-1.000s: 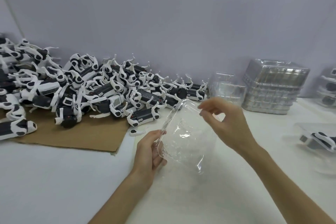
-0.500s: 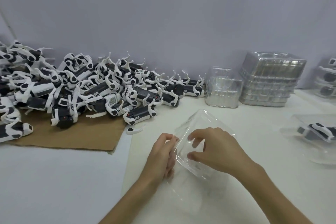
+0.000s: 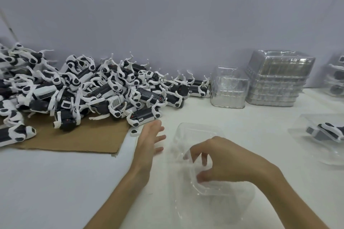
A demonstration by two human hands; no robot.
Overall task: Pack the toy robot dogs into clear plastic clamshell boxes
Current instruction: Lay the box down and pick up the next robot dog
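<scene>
A clear clamshell box lies open on the white table, one half toward the wall and the other half toward me. My right hand hangs over its middle fold, thumb and curled fingertips pinching the plastic there. My left hand is off the box, fingers straight and spread, just short of the nearest toy robot dog. That black-and-white dog lies at the front edge of a large pile of dogs.
The pile sits on brown cardboard, with a loose white part at its corner. Empty clamshells stand stacked at the back right. A boxed dog lies at the right, more boxes behind it.
My left hand let go of the clamshell and moved left and forward toward the dog pile. The box went from raised and tilted to lying open on the table under my right hand.
</scene>
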